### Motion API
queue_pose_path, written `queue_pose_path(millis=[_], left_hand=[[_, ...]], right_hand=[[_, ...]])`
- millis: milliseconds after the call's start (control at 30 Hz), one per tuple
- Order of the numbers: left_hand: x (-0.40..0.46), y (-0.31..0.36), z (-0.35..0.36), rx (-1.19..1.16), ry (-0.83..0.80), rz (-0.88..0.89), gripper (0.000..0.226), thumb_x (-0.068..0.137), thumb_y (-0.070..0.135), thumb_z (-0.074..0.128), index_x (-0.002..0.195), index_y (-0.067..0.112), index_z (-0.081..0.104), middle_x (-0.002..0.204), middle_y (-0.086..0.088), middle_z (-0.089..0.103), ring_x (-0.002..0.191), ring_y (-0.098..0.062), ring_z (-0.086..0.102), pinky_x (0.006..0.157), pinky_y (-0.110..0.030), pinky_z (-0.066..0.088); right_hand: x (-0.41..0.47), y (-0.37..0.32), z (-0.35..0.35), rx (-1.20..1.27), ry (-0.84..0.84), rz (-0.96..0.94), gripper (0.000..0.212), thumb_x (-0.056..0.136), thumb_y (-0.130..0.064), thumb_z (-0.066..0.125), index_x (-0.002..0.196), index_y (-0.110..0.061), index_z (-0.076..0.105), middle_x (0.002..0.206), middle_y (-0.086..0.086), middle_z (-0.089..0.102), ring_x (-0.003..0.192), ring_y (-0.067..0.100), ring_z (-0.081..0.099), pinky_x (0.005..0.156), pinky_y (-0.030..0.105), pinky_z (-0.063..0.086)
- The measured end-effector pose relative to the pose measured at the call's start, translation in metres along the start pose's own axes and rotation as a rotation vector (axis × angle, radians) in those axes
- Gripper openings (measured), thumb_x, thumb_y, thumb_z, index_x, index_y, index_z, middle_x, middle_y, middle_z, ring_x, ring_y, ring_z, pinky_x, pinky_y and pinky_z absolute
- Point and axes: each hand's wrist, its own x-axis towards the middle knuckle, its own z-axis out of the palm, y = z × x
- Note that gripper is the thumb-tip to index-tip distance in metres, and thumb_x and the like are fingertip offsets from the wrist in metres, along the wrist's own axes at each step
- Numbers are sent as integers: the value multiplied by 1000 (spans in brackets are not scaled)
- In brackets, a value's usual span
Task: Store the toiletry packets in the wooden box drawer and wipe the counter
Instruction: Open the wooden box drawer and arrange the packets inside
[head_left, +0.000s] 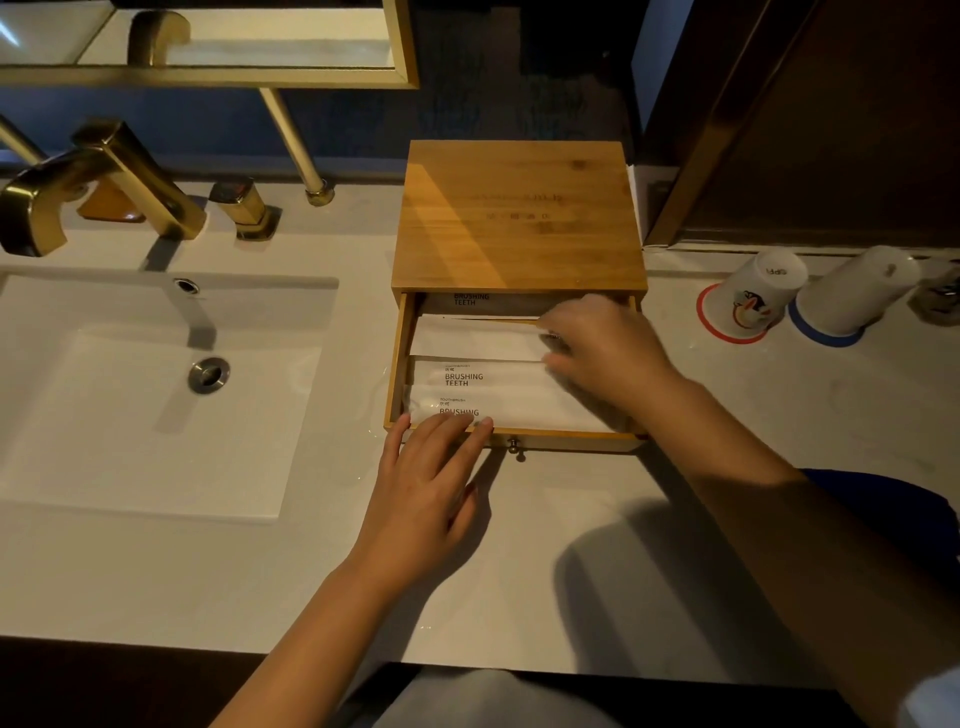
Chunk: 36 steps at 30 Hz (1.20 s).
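Right hand (602, 353) over drawer's packets (478, 376)

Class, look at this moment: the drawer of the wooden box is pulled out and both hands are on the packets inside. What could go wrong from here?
1. The nearest toothbrush packet seems to ride up at the drawer front under the left hand; closing now might crease or jam it.
2. The right hand is inside the drawer, so pushing it shut could pinch fingers.
3. Two upturned cups stand near the right forearm; a sweep could topple them.
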Motion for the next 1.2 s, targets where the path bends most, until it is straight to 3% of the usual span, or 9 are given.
queue_pose_path(millis=[100,367,533,700,867,1067,1133,1200], left_hand=[[0,-1,0,8,-3,13,60,82,24,52,140,18,38,133,-5,46,125,-23,41,111,-45,17],[-1,-1,0,7,-3,8,61,82,24,52,140,19,36,133,-5,46,125,-22,41,111,-45,17],[0,-1,0,10,11,13,60,82,24,53,139,18,37,133,-5,45,125,-23,40,112,-43,14],[0,-2,2,23,8,16,61,82,26,52,140,19,36,133,-5,44,125,-23,41,112,-45,16],[0,-1,2,23,7,11,58,84,29,49,140,20,35,134,-3,43,126,-23,40,112,-46,16],[0,-1,0,24,17,21,57,82,28,49,137,17,41,132,-3,43,124,-22,40,111,-44,15],[0,-1,0,21,20,21,58,81,27,50,137,17,40,132,-2,42,124,-22,40,111,-45,16],[0,-1,0,23,17,24,58,81,27,50,137,17,41,132,-3,43,124,-22,40,110,-45,18]], right_hand=[[3,-5,13,-113,-67,-42,7,84,-27,59,81,-21,55,89,0,64,84,19,57,68,35,49],[1,-6,22,-145,86,-51,9,85,-14,61,82,-13,69,86,5,59,76,22,56,59,33,50],[-2,-12,25,-89,158,44,10,88,-13,59,84,-14,68,74,6,68,64,22,63,58,32,52],[-19,-30,12,161,292,280,21,95,-25,49,102,-13,65,86,6,70,76,20,65,60,24,44],[-39,-49,4,546,464,559,26,87,-28,62,108,-12,65,104,6,70,93,16,67,72,16,47],[-37,-43,-14,1108,718,745,35,85,-12,65,114,-21,48,115,4,66,99,10,66,82,27,57],[-32,-34,-17,1193,758,745,42,84,-9,66,117,-21,43,114,5,67,99,11,67,79,23,57],[-25,-25,-21,1196,737,750,34,85,-8,64,114,-19,50,113,3,67,99,10,66,82,32,58]])
